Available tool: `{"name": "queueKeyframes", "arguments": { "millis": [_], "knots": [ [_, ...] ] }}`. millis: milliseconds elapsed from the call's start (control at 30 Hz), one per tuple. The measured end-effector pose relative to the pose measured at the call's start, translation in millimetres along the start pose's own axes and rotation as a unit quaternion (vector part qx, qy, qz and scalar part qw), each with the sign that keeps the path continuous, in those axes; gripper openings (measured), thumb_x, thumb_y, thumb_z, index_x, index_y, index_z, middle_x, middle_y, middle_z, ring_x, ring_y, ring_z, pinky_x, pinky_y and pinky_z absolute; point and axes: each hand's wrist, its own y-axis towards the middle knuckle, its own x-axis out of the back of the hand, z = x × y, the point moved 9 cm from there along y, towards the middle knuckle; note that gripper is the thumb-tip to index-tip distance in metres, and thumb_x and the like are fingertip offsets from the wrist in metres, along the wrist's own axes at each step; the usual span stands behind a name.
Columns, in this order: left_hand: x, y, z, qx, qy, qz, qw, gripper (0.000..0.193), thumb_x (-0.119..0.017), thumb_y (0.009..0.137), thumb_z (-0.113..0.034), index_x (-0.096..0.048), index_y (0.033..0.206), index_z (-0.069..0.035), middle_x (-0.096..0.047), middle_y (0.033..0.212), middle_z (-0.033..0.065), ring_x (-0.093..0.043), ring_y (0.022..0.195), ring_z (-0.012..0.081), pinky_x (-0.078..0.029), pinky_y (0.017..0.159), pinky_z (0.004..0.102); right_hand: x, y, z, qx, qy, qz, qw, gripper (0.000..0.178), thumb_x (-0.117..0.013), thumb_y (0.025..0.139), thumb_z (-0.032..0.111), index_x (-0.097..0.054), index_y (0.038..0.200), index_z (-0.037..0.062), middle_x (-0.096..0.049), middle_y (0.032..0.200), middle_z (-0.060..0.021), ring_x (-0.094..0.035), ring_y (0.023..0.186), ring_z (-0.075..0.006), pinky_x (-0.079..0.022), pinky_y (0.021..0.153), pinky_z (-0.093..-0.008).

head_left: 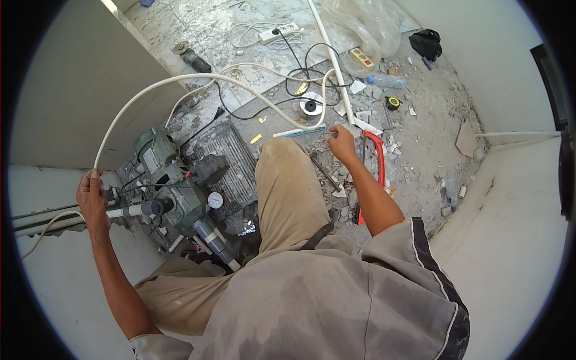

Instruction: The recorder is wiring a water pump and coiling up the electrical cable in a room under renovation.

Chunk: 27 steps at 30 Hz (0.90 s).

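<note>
Out to the left, my left hand [93, 195] is closed round a white cable [180, 77], which arches up and across to the middle. There it bends back in a loop beside my right hand [342, 143]. The fingers of that hand are curled in a pinch just right of the loop; whatever they hold, if anything, is too small to make out. Between my left hand and my knee stands a green water pump [183, 198] with grey pipe fittings and a pressure gauge [215, 200]. A red-framed hacksaw [380, 157] lies behind my right forearm, partly hidden.
Rubble covers the floor. Ahead lie a tape roll [311, 105], an angle grinder [195, 60], a white power strip [279, 33], a long white pipe [331, 57] and a plastic bottle [387, 81]. A yellow-black tape measure [393, 103] is farther right. Walls stand close on both sides.
</note>
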Motion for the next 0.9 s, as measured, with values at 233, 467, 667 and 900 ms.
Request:
{"name": "queueKeyframes", "arguments": {
  "millis": [233, 467, 667, 900],
  "knots": [
    [13.0, 13.5, -20.9, -0.047, 0.034, -0.003, 0.998, 0.025, -0.059, 0.103, -0.03, -0.066, 0.102, -0.006, -0.04, 0.065, -0.0088, -0.028, 0.05, -0.0018, -0.018, 0.042, 0.0184, -142.3, -129.6, -56.5, 0.045, -0.082, 0.211, 0.973, 0.06, -0.058, 0.092, 0.031, -0.035, 0.144, 0.0102, -0.063, 0.118, -0.0306, -0.062, 0.111, -0.0467, -0.051, 0.093, -0.0512],
    [-7.5, 14.9, -47.3, -0.053, 0.033, 0.0, 0.998, 0.025, -0.059, 0.102, -0.03, -0.066, 0.1, -0.006, -0.041, 0.065, -0.0083, -0.029, 0.048, -0.0013, -0.021, 0.041, 0.0176, -188.0, -119.4, -156.1, -0.139, -0.068, 0.233, 0.96, 0.058, -0.048, 0.097, 0.035, -0.024, 0.148, 0.0191, -0.056, 0.121, -0.0316, -0.063, 0.101, -0.0519, -0.051, 0.086, -0.0561],
    [11.6, -0.7, -49.2, -0.041, 0.035, -0.011, 0.998, 0.026, -0.059, 0.102, -0.03, -0.065, 0.095, -0.006, -0.041, 0.064, -0.0084, -0.031, 0.049, -0.0011, -0.022, 0.042, 0.0188, -117.3, -97.8, -58.1, 0.026, -0.116, 0.133, 0.984, 0.06, -0.054, 0.091, 0.015, -0.034, 0.148, 0.019, -0.053, 0.119, -0.0235, -0.063, 0.098, -0.0493, -0.05, 0.083, -0.0564],
    [9.8, 2.1, -34.6, -0.013, 0.031, 0.011, 0.999, 0.024, -0.059, 0.102, -0.028, -0.065, 0.097, -0.006, -0.041, 0.064, -0.0085, -0.03, 0.05, -0.001, -0.021, 0.043, 0.0189, -49.7, -1.4, -41.1, 0.044, -0.229, 0.005, 0.972, 0.051, -0.053, 0.09, 0.008, -0.045, 0.14, 0.0104, -0.053, 0.127, -0.0208, -0.049, 0.126, -0.0415, -0.042, 0.098, -0.0562]
  ]
}}
